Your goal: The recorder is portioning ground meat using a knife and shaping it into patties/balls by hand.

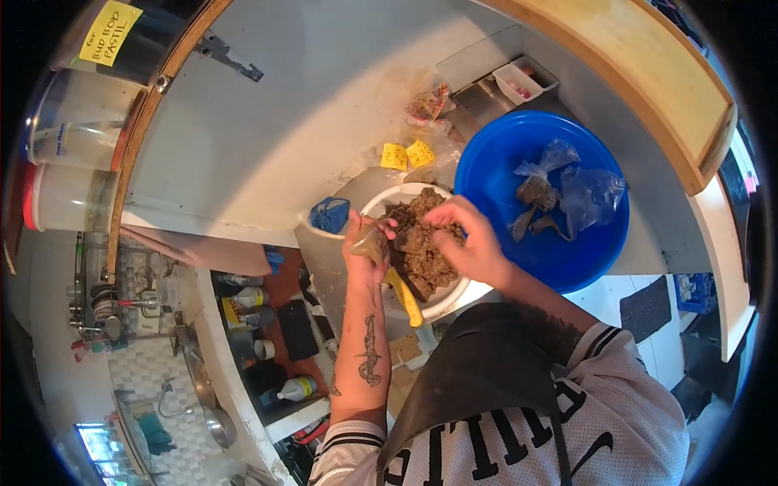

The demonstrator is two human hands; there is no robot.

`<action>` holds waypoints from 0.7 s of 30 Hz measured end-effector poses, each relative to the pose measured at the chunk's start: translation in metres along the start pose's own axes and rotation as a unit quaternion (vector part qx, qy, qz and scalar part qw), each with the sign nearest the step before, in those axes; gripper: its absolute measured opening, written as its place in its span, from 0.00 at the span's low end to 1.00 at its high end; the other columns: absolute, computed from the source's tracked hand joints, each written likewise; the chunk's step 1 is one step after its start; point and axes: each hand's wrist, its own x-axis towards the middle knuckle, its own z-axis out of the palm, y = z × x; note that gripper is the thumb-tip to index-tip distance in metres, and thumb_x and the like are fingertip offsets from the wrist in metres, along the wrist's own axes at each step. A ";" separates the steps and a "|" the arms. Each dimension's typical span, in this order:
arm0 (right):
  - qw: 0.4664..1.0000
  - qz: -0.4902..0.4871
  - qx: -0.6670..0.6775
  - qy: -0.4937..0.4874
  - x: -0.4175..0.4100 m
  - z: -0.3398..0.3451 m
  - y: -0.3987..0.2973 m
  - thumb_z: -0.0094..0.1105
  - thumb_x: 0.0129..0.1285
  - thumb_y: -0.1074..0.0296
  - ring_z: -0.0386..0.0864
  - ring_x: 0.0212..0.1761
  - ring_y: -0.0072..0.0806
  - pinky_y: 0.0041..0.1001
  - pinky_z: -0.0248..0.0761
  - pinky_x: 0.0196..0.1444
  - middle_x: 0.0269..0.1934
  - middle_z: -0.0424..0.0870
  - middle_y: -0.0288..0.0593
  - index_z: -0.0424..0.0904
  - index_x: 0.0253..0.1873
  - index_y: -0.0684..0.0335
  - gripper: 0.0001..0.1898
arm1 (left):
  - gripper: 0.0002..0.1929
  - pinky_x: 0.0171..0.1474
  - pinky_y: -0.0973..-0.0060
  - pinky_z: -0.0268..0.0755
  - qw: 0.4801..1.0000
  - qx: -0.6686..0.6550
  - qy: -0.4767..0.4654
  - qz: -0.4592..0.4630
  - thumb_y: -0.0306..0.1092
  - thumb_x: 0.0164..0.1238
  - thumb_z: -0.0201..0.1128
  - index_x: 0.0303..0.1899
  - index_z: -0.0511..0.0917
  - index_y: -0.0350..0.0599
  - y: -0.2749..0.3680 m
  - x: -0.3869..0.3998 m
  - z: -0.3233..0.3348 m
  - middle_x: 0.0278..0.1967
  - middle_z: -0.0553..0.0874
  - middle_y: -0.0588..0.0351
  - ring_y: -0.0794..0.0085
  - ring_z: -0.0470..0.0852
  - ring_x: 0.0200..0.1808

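My left hand, palm up, holds a small clear plastic bag with brown stuff in it. A round white basin sits below both hands, with a heap of crumbly brown food mixture inside. Over the right part of this heap is my right hand. Its thumb and fingers are apart, slightly blurred, and nothing shows between them. The yellow handle of a utensil leans across the basin's near rim, its working end hidden. To the right, a large blue plastic basin contains bagged brown pieces and crumpled clear plastic.
A white container holding a blue bundle is left of the basin. Behind are yellow notes with writing, plastic bags and a white tray. Wooden-edged shelves overhang the right; bottles stand on a lower shelf at left.
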 end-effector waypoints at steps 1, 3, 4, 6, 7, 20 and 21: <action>1.000 0.000 0.003 -0.003 -0.001 0.005 -0.007 0.63 0.60 0.74 0.79 0.52 0.36 0.35 0.71 0.57 0.45 0.80 0.43 0.81 0.50 0.60 0.13 | 0.28 0.48 0.63 0.75 0.997 -0.053 -0.047 -0.018 0.54 0.80 0.50 0.24 0.76 0.41 0.002 0.001 -0.002 0.23 0.81 0.47 0.55 0.82 0.37; 0.992 -0.082 -0.071 -0.070 -0.001 0.020 -0.020 0.68 0.58 0.71 0.81 0.47 0.38 0.36 0.73 0.52 0.40 0.81 0.41 0.83 0.43 0.58 0.08 | 0.29 0.49 0.63 0.74 0.993 -0.079 -0.085 -0.030 0.55 0.81 0.49 0.23 0.76 0.41 0.003 -0.002 0.002 0.22 0.80 0.47 0.55 0.81 0.40; 0.985 -0.111 -0.104 -0.087 0.001 0.022 -0.022 0.69 0.59 0.69 0.80 0.47 0.41 0.37 0.72 0.51 0.41 0.80 0.41 0.83 0.41 0.58 0.07 | 0.30 0.51 0.64 0.73 0.985 -0.105 -0.127 -0.044 0.55 0.81 0.48 0.23 0.77 0.41 0.004 -0.005 0.007 0.20 0.79 0.48 0.55 0.80 0.42; 0.981 -0.134 -0.111 -0.083 0.002 0.031 -0.019 0.71 0.57 0.69 0.80 0.45 0.40 0.36 0.73 0.49 0.40 0.80 0.41 0.84 0.41 0.58 0.08 | 0.30 0.50 0.65 0.73 0.985 -0.107 -0.130 -0.047 0.55 0.81 0.47 0.23 0.77 0.42 0.008 -0.013 0.019 0.19 0.78 0.48 0.55 0.79 0.42; 0.977 -0.158 -0.119 -0.080 0.004 0.035 -0.017 0.73 0.55 0.70 0.81 0.43 0.40 0.34 0.73 0.47 0.39 0.80 0.41 0.84 0.41 0.58 0.10 | 0.30 0.49 0.66 0.73 0.984 -0.109 -0.135 -0.050 0.54 0.82 0.46 0.23 0.77 0.42 0.010 -0.015 0.022 0.18 0.77 0.49 0.55 0.79 0.42; 0.981 -0.145 -0.091 -0.090 0.027 0.044 -0.031 0.71 0.60 0.70 0.84 0.37 0.35 0.29 0.78 0.38 0.38 0.84 0.42 0.88 0.46 0.63 0.10 | 0.20 0.53 0.64 0.79 0.976 -0.120 -0.010 -0.184 0.53 0.75 0.59 0.43 0.82 0.43 0.018 -0.053 0.041 0.41 0.85 0.53 0.62 0.84 0.48; 0.973 -0.151 -0.121 -0.122 0.029 0.044 -0.036 0.70 0.60 0.71 0.85 0.35 0.35 0.30 0.78 0.38 0.38 0.85 0.42 0.88 0.46 0.63 0.10 | 0.20 0.53 0.64 0.79 0.976 -0.122 -0.007 -0.179 0.53 0.75 0.59 0.43 0.82 0.43 0.015 -0.050 0.023 0.41 0.85 0.53 0.62 0.84 0.48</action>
